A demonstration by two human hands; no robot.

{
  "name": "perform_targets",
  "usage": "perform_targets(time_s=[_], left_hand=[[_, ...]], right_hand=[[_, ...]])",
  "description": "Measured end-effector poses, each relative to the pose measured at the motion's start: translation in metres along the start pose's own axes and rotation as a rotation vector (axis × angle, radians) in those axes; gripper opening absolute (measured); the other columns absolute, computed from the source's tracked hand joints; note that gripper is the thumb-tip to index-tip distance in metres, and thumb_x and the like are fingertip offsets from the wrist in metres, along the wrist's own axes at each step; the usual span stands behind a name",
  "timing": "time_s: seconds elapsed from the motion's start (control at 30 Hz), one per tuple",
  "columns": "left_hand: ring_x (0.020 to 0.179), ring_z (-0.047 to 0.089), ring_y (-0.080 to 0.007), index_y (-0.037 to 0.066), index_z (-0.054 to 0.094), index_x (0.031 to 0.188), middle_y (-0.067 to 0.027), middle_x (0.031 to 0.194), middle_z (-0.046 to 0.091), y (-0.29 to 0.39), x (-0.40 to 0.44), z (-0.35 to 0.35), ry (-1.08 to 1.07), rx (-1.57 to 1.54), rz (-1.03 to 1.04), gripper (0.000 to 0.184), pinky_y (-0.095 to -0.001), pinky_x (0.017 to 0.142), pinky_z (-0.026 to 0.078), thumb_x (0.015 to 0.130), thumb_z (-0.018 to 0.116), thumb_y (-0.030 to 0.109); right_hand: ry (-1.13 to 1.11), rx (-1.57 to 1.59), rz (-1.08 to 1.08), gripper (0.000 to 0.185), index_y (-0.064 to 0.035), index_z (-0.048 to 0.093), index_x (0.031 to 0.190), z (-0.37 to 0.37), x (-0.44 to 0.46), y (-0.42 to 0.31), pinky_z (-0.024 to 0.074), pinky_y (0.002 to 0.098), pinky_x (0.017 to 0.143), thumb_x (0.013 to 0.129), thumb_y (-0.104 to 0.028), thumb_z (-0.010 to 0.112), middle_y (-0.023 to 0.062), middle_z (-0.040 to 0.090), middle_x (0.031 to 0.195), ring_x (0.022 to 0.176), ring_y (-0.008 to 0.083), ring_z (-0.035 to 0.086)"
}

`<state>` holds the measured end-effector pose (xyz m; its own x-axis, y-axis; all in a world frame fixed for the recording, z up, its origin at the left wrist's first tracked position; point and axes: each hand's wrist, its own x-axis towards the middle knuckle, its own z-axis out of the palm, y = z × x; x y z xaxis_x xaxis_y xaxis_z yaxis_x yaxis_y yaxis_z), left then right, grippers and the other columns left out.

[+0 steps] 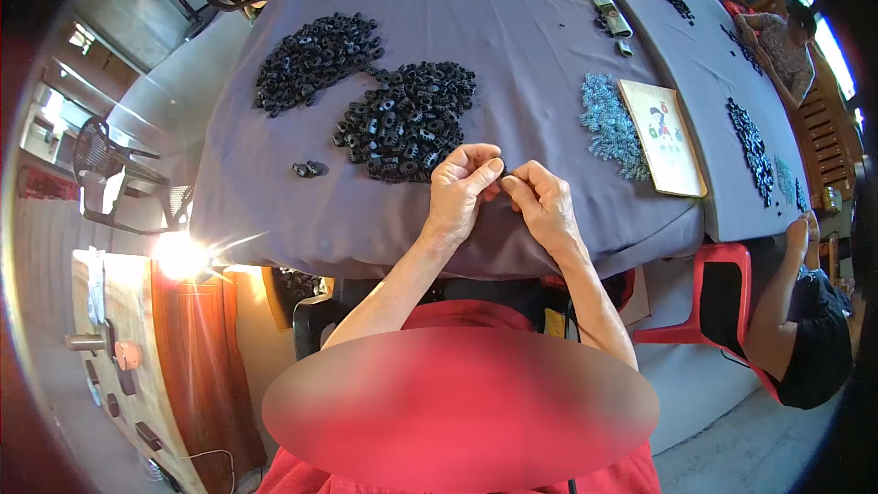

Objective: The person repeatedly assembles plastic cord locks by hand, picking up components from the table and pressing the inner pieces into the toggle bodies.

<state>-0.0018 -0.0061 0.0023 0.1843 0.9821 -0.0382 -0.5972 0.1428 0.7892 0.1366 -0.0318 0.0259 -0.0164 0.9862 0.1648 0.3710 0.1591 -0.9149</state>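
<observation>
Near the front of the cloth-covered table, my left hand (455, 198) and my right hand (547, 208) meet with thumbs and fingertips pinched. Between them shows a sliver of a small black plastic piece (504, 175), mostly hidden by the fingers. Just beyond my left hand lies a heap of small black plastic pieces (407, 119), some with round holes. A second black heap (315, 59) adjoins it farther back. To the right of my right hand is a pile of small light-blue pieces (608, 123), too fine to make out singly.
A few loose black pieces (309, 168) lie left of the heaps. A printed booklet (663, 135) borders the blue pile, with a packet (611, 14) behind it. Other people sit around the joined tables; a red chair (700, 311) stands at right.
</observation>
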Motion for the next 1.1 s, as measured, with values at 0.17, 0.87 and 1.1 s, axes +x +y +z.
perform_targets(time_s=[0.17, 0.87, 1.1], left_hand=[[0.059, 0.050, -0.0052, 0.003, 0.049, 0.107, -0.0004, 0.074, 0.057, 0.004, 0.002, 0.001, -0.048, -0.038, -0.015, 0.031, -0.0169, 0.052, 0.040, 0.080, 0.065, 0.003], [0.075, 0.060, -0.0103, 0.005, 0.046, 0.124, -0.0046, 0.089, 0.061, 0.005, -0.004, -0.002, -0.251, -0.326, -0.318, 0.050, -0.0194, 0.064, 0.052, 0.079, 0.069, 0.010], [0.074, 0.059, -0.0089, 0.005, 0.049, 0.119, -0.0018, 0.087, 0.060, 0.002, -0.006, -0.006, -0.235, -0.327, -0.296, 0.043, -0.0204, 0.064, 0.051, 0.081, 0.068, 0.013]], right_hand=[[0.009, 0.146, -0.067, 0.023, -0.0014, 0.059, 0.092, 0.000, -0.002, 0.012, 0.0416, 0.0252, 0.051, 0.074, -0.010, 0.070, 0.0029, 0.058, 0.079, 0.055, 0.0096, 0.049], [-0.081, 0.357, -0.106, 0.035, -0.0045, 0.060, 0.097, 0.004, -0.002, 0.003, 0.0380, 0.0202, 0.062, 0.069, -0.019, 0.076, -0.0032, 0.048, 0.076, 0.069, 0.0060, 0.042], [-0.084, 0.447, -0.048, 0.031, -0.0034, 0.059, 0.099, 0.008, -0.002, 0.007, 0.0408, 0.0196, 0.063, 0.073, -0.015, 0.073, -0.0026, 0.052, 0.075, 0.067, 0.0045, 0.047]])
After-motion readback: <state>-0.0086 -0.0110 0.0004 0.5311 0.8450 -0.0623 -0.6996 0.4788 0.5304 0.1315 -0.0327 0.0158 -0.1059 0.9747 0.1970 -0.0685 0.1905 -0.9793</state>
